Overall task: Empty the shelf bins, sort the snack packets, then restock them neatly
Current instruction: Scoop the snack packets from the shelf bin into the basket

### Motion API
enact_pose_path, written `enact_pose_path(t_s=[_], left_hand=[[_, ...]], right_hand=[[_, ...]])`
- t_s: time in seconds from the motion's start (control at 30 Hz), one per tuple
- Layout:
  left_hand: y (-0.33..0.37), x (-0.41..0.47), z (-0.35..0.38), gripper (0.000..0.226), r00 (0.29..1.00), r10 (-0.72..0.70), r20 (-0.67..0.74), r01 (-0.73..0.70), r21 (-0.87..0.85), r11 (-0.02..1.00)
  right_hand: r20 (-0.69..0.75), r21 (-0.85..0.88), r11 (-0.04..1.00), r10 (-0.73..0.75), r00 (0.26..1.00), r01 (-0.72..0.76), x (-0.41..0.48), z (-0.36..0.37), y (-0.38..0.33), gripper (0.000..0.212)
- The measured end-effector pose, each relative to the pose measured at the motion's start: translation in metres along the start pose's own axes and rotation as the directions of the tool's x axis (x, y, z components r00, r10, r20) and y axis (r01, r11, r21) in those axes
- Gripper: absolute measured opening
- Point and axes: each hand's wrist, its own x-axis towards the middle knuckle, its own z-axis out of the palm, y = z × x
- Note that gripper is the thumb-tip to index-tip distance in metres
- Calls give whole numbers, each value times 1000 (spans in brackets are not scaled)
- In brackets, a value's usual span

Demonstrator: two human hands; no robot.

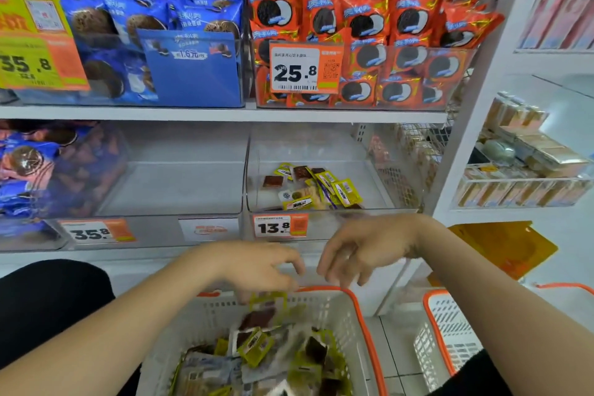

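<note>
Left hand [257,262] reaches down over the far edge of a white basket [324,309] with an orange rim. Its fingertips are blurred just above a yellow-green packet [268,300], and I cannot tell whether they grip it or have let it go. Right hand [363,249] hangs beside it over the basket's far right corner, fingers loosely curled and holding nothing.

The basket holds a heap of snack packets [257,344], yellow-green and brown, some of them pale. A second white basket [443,325] stands to its right.

On the lower shelf, the clear bin [373,190] at the right end holds a few of the same packets [321,188] near its front edge. An orange tag [280,226] below it reads 13.8. At the left end, a bin of blue packets [48,170] carries a tag [96,231] reading 35.8.

On the upper shelf, blue biscuit packets [144,16] stand behind a blue card [191,67] marked 1.6元 (smaller print unreadable). Orange-red biscuit packets [385,26] fill the bin at the right, tagged 25.8 [303,69].
</note>
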Motion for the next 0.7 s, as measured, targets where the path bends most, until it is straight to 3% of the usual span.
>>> enact_pose_path(t_s=[0.03,0.1,0.17,0.2,0.23,0.3,0.33,0.4,0.53,0.7], left_hand=[[6,2,-5,36,998,27,-63,-32,-77,997],[16,8,-17,18,939,38,-342,-122,-228,966],[22,16,-34,16,772,6,-636,-174,-201,964],[21,21,-41,17,696,-7,-718,-151,-156,976],[18,27,-49,18,669,-35,-743,-96,-133,986],[9,46,-61,17,747,-119,-654,63,-109,992],[5,58,-65,17,808,-178,-561,154,-90,984],[2,77,-72,29,875,-284,-393,294,-36,955],[6,97,-81,45,891,-375,-258,396,35,918],[2,117,-86,61,885,-432,-176,444,37,895]], right_hand=[[-100,56,997,-50,994,56,3,-7,1,37],[-382,151,967,-134,914,205,9,-23,-1,24],[-666,234,923,-76,742,305,20,-39,3,10],[-765,240,921,-16,644,307,27,-46,7,8],[-830,217,942,41,557,254,33,-52,12,8],[-863,180,983,136,487,44,43,-60,23,7],[-844,178,982,183,505,-58,47,-62,26,10],[-767,185,960,274,580,-209,53,-68,32,39],[-601,201,918,391,697,-342,64,-77,37,114],[-477,-38,860,432,766,-509,88,-85,40,138]])
